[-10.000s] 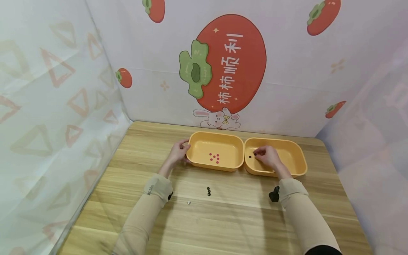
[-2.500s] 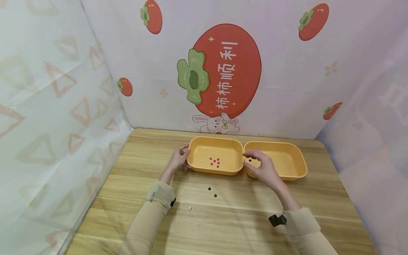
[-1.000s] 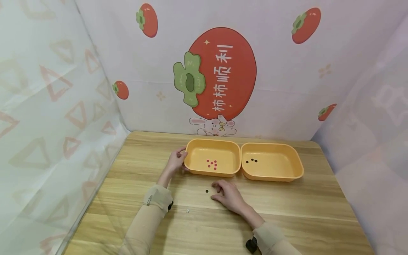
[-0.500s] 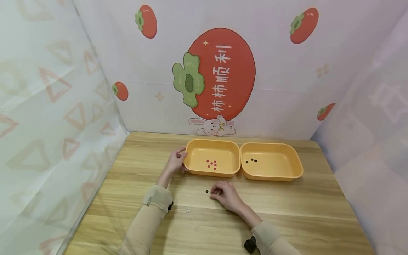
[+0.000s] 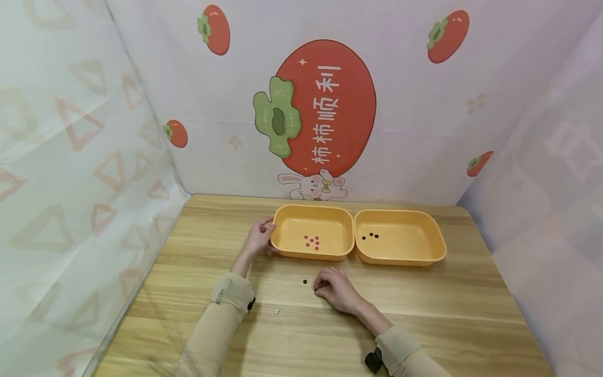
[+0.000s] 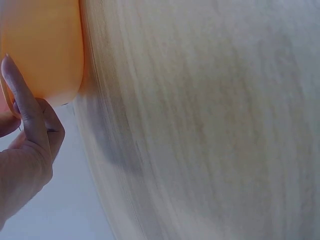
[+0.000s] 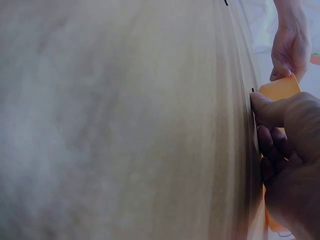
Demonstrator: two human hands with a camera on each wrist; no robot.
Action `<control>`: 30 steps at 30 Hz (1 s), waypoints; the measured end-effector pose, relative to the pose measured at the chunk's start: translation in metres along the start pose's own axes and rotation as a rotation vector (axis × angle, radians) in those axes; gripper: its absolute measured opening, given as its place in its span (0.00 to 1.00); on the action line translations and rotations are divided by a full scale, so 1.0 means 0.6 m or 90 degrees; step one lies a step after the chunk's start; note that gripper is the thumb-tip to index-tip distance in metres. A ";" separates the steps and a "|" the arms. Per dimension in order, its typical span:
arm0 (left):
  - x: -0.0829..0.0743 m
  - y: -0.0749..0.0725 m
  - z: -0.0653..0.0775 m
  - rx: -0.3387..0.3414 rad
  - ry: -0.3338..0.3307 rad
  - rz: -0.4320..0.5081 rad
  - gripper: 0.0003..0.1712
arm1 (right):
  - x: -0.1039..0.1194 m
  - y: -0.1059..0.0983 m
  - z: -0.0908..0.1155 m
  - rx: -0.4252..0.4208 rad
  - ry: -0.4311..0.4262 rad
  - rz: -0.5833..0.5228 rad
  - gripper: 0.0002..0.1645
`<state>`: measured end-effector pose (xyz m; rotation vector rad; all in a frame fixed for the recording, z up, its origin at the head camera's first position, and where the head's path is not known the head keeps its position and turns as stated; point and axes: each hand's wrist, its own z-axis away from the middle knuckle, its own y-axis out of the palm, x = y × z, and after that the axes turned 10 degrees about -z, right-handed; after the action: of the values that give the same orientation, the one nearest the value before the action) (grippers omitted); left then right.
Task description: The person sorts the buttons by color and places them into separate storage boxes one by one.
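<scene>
Two yellow-orange plastic trays stand side by side at the back of the wooden table. My left hand grips the left end of the left tray; in the left wrist view, fingers lie along the outside of its wall. Several small pink discs lie in that tray. Three small black discs lie in the right tray. In front of the trays, my right hand pinches a small black disc between thumb and fingertips, low at the tabletop. Another black disc lies just left of it.
A small silvery disc lies on the wooden table nearer the front. Printed white cloth walls rise behind the table and along both sides.
My right hand has moved from over the right tray down to the table and closed on a black disc. The right tray has gained black discs since the earliest frame. My left hand keeps its grip.
</scene>
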<state>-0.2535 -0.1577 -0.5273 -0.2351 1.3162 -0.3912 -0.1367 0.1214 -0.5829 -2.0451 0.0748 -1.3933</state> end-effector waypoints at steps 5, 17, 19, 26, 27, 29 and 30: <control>0.000 -0.002 -0.001 0.004 0.001 0.001 0.28 | -0.001 0.004 0.001 -0.015 -0.004 -0.005 0.11; 0.002 -0.004 -0.002 0.006 0.007 -0.003 0.28 | -0.003 0.008 0.001 -0.037 0.003 -0.022 0.11; 0.003 -0.004 -0.002 0.007 0.006 -0.005 0.28 | -0.002 0.006 0.001 -0.041 0.012 -0.043 0.10; 0.002 -0.002 -0.002 0.003 -0.001 -0.004 0.28 | 0.006 -0.010 0.003 -0.050 0.074 -0.156 0.05; 0.002 -0.002 -0.001 0.003 -0.001 -0.003 0.27 | 0.007 -0.013 0.004 -0.051 0.081 -0.166 0.05; 0.002 -0.002 -0.001 0.003 -0.001 -0.003 0.27 | 0.008 -0.018 0.007 -0.055 0.090 -0.182 0.05; 0.002 -0.002 0.000 0.003 -0.001 -0.003 0.27 | 0.008 -0.020 0.009 -0.056 0.094 -0.188 0.05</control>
<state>-0.2537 -0.1593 -0.5279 -0.2337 1.3125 -0.3976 -0.1337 0.1316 -0.5738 -2.0850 -0.1103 -1.7484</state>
